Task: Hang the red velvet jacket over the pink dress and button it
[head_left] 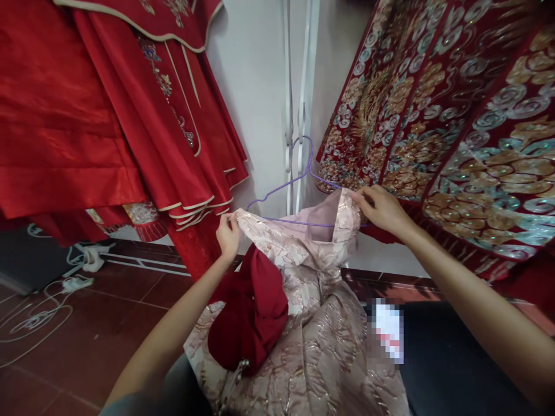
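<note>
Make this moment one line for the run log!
left hand: pinching dress top | right hand: pinching its other side | hanger: purple, at dress top | red cloth: on dress

Red satin garments with cream piping (173,133) hang above and to the left of the left hand (228,235); beaded floral embroidery runs down the front panel. A plain red satin panel (52,115) hangs farther left. Above and to the right of the right hand (381,211) hangs a dark red garment with sequinned floral embroidery (455,115), fringed at the hem. White vertical posts (306,86) stand against a white wall (255,86), beyond and between both hands. Lower left of the left hand: reddish-brown floor tiles (130,318), loose white cable (65,332), white power strip (78,283). Below the right hand: black flat surface (446,358).
</note>
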Motion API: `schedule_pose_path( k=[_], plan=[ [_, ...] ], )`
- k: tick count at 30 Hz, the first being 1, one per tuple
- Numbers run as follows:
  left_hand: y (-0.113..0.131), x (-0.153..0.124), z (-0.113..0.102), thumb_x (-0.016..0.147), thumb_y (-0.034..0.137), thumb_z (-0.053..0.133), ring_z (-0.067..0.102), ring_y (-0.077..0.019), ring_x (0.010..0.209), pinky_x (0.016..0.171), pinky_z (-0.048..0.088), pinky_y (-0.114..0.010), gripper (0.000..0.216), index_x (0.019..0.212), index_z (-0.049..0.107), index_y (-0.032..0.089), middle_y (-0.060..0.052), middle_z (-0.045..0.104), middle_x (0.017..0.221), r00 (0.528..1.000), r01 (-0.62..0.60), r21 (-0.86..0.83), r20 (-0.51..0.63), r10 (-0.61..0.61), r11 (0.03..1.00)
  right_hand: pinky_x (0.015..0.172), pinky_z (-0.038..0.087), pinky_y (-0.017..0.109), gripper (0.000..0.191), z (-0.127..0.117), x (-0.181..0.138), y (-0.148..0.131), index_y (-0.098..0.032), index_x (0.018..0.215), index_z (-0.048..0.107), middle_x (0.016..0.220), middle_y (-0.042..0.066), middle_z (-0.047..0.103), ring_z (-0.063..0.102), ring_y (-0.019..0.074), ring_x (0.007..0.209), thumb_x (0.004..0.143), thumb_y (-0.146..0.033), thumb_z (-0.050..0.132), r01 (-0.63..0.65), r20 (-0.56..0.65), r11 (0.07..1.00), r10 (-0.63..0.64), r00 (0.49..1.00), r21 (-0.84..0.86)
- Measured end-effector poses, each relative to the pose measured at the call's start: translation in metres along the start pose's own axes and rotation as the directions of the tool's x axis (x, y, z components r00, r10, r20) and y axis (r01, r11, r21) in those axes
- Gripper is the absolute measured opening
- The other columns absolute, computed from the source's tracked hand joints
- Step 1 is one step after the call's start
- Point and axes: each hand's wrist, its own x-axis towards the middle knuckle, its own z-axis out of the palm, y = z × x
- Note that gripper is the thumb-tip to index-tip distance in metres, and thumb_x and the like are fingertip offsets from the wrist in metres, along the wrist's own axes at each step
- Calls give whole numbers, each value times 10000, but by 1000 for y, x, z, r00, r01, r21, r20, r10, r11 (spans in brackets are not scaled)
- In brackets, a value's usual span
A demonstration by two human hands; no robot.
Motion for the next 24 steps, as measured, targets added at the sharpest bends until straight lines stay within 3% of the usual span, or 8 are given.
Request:
schedule_pose_path(
  k=[4, 8, 14, 24],
  plan=[
    [-25, 7, -1, 854, 372, 504, 642, -201, 830, 773, 460, -290, 201, 853, 615, 205, -59, 696, 859, 985, 145, 3, 98, -144, 989, 725, 441, 371, 475, 1, 0, 1, -234, 747, 565, 738, 76, 582, 559, 242, 761, 880, -639, 356, 7, 17, 1000, -8, 1000, 19],
    [-26, 9, 1, 869, 392, 477, 642, -182, 837, 789, 465, -279, 237, 890, 618, 203, -49, 699, 890, 988, 97, -60, 126, -89, 993, 717, 441, 370, 466, 1, -1, 0, -234, 751, 570, 742, 73, 576, 555, 236, 748, 874, -638, 373, -12, 16, 1000, 11, 1000, 28],
    [-22, 4, -3, 892, 409, 435, 615, -162, 834, 813, 459, -258, 274, 898, 595, 186, -40, 670, 887, 996, 28, -121, 83, -18, 992, 705, 431, 365, 449, 0, 0, -1, -224, 748, 580, 749, 73, 567, 541, 228, 722, 868, -618, 400, -30, 15, 999, 29, 999, 34],
    [-24, 1, -3, 914, 432, 387, 599, -158, 885, 855, 452, -257, 296, 918, 560, 192, -39, 640, 917, 994, -37, -170, 91, 53, 985, 705, 428, 364, 399, 3, 1, 7, -237, 766, 571, 744, 64, 578, 539, 230, 733, 887, -577, 399, 22, 33, 999, -23, 999, 41]
  ],
)
